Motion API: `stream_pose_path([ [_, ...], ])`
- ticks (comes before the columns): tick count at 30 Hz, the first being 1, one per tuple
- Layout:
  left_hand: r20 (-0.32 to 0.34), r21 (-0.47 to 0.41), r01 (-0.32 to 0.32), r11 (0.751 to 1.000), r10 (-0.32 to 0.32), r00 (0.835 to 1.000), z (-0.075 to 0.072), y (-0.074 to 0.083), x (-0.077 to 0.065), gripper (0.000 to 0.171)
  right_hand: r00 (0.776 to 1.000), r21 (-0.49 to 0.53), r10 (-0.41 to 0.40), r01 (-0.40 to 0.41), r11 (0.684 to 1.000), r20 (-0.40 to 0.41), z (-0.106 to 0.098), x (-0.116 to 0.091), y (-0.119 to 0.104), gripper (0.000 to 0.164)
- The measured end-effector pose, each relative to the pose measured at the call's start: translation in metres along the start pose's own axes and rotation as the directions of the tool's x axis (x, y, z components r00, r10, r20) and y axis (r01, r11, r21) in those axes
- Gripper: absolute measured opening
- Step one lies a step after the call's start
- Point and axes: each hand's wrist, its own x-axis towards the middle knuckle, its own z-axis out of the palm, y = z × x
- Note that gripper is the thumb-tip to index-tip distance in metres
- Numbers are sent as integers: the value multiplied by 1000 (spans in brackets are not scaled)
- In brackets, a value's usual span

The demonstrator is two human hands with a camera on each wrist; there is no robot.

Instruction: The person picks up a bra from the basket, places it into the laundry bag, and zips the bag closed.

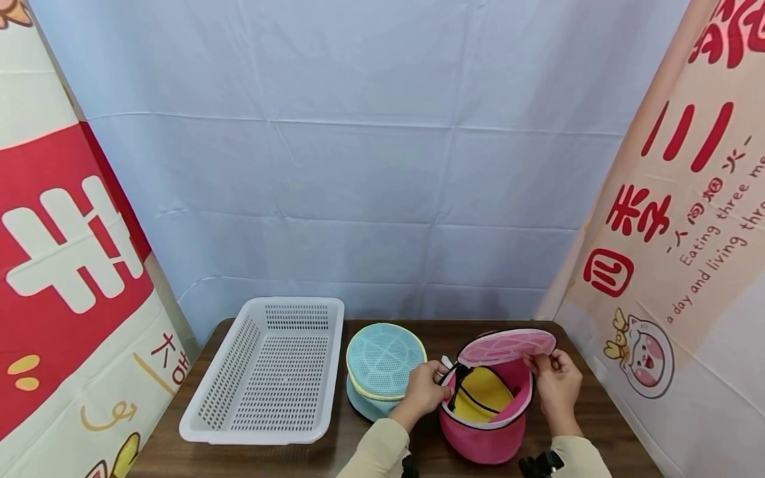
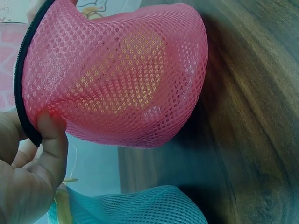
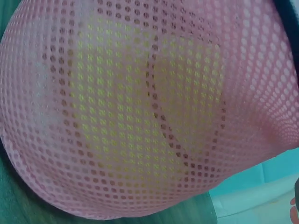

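A pink mesh laundry bag (image 1: 485, 443) stands on the table at the right, its round lid (image 1: 505, 345) tilted up at the back. Inside lies a yellow item with black trim (image 1: 478, 392), which shows through the mesh in both wrist views. My left hand (image 1: 423, 393) pinches the bag's dark-edged rim on the left, thumb against the mesh (image 2: 112, 79). At the rim's right side, my right hand (image 1: 557, 388) pinches the lid's edge between thumb and fingers. In the right wrist view the mesh (image 3: 140, 112) fills most of the frame and the fingers are out of sight.
A light blue mesh bag with yellow trim (image 1: 385, 362) stands just left of the pink one. Further left is a white perforated plastic basket (image 1: 257, 436). The dark wooden table (image 1: 167, 451) backs onto a pale curtain (image 1: 358, 166), with printed cloths on both sides.
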Motion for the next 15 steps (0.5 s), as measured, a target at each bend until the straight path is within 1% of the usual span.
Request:
stream_pose_path([
  [2, -3, -10, 1, 1000, -1, 1000, 1, -1, -1, 23, 1000, 25, -2, 2, 1000, 8, -4, 1, 5, 19],
  [5, -10, -23, 7, 1000, -7, 1000, 2, -1, -1, 20, 1000, 67, 29, -28, 997, -4, -9, 1, 8, 25],
  [6, -13, -28, 7, 1000, -8, 1000, 2, -1, -2, 19, 999, 89, 41, -41, 995, -6, -10, 1, 8, 29],
  [8, -14, -33, 14, 999, -14, 1000, 1, 0, -2, 18, 999, 115, 46, -45, 992, -4, -10, 1, 9, 33],
  [10, -12, -38, 10, 999, -11, 1000, 1, 1, -2, 18, 999, 160, 37, -39, 986, 11, -10, 1, 6, 30],
  [12, -3, -53, 12, 999, -12, 1000, 1, 2, -2, 19, 999, 224, 10, -19, 974, 41, -6, -1, -2, 25],
  [13, 0, -58, 13, 998, -13, 1000, 1, 3, -2, 19, 999, 248, -5, -7, 969, 49, -1, -4, -10, 23],
  [15, 9, -75, 15, 997, -15, 1000, 1, 3, -2, 19, 999, 246, -13, 3, 969, 38, 17, -13, -38, 19],
])
